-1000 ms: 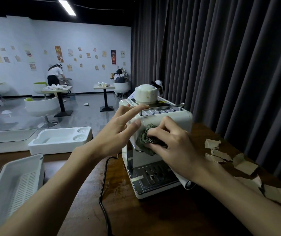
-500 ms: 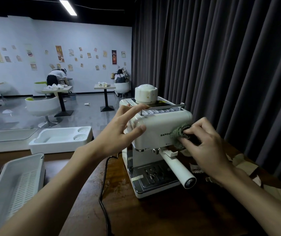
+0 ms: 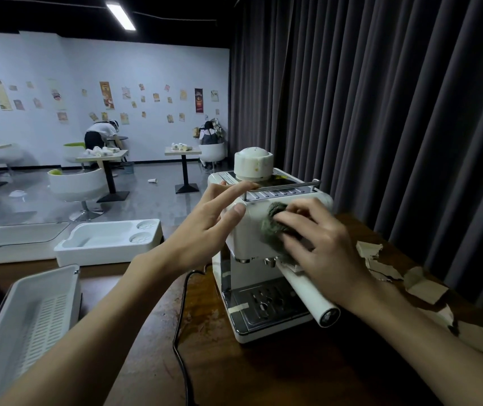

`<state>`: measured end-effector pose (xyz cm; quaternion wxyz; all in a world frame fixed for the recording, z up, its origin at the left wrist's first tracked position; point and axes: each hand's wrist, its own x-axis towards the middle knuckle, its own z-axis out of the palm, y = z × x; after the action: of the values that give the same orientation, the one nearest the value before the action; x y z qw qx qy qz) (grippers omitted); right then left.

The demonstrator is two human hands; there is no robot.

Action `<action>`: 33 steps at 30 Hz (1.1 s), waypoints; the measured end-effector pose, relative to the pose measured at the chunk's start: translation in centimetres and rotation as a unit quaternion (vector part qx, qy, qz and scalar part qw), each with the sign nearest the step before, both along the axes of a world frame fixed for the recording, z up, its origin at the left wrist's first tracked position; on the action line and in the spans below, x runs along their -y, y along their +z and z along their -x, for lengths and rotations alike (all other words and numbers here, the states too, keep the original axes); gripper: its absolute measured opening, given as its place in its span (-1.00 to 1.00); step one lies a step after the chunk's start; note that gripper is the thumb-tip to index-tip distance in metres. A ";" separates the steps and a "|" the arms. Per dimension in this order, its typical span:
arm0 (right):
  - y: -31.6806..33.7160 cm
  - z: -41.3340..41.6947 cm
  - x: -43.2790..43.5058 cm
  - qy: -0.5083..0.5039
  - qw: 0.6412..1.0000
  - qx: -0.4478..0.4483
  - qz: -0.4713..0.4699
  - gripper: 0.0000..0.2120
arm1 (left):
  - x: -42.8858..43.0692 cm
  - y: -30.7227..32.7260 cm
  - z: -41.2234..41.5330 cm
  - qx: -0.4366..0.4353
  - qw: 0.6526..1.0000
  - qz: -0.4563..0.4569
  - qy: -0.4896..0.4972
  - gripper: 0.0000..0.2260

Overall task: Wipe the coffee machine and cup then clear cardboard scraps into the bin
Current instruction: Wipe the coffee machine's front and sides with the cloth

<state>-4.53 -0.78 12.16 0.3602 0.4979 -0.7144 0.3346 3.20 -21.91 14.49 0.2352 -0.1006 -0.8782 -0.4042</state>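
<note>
Your left hand [image 3: 205, 230], fingers straight, braces the upright coffee machine [image 3: 252, 276] at centre frame on the counter [image 3: 263, 376]. Its long handle [image 3: 310, 294] points toward the lower right. Your right hand [image 3: 322, 247] grips a green cloth [image 3: 274, 221] against its front, with cardboard scraps [image 3: 422, 285] lying at the right.

One coffee machine [image 3: 250, 241] stands on the counter [image 3: 263, 376], with one green cloth [image 3: 275, 221] against its front and one black cord [image 3: 180, 309] beside it. At least five cardboard scraps [image 3: 423, 285] lie to its right. To the left are one slotted white tray [image 3: 38, 317] and one white foam tray [image 3: 102, 244] with two round recesses. Farther back are three small tables [image 3: 183, 150], two people [image 3: 99, 133] and one ceiling light [image 3: 120, 16].
</note>
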 end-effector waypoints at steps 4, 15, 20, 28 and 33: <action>0.6 2.0 -2.3 -0.085 0.994 0.027 0.061 -0.71 | 0.0 0.0 0.0 -0.002 1.000 0.006 0.000 -0.55; 1.0 -0.7 1.8 -0.014 0.997 -0.038 -0.059 -0.66 | -0.2 -0.4 0.3 -0.006 1.000 0.011 0.017 -0.49; 0.8 1.4 -2.1 -0.065 0.998 0.011 -0.018 -0.66 | -1.6 0.3 0.0 -0.007 0.993 0.076 0.093 -0.64; 1.2 3.6 -4.9 0.045 0.963 0.255 0.078 -0.68 | -6.2 1.0 -0.2 0.008 0.968 0.110 0.227 -0.64; 1.3 2.6 -5.0 0.077 0.948 0.287 0.112 -0.69 | -6.6 1.6 0.0 -0.006 0.981 -0.003 0.195 -0.75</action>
<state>-7.12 4.25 13.43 0.1665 0.3904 -0.7049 0.5683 3.23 -15.29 16.06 0.3152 0.0709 -0.8784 -0.3522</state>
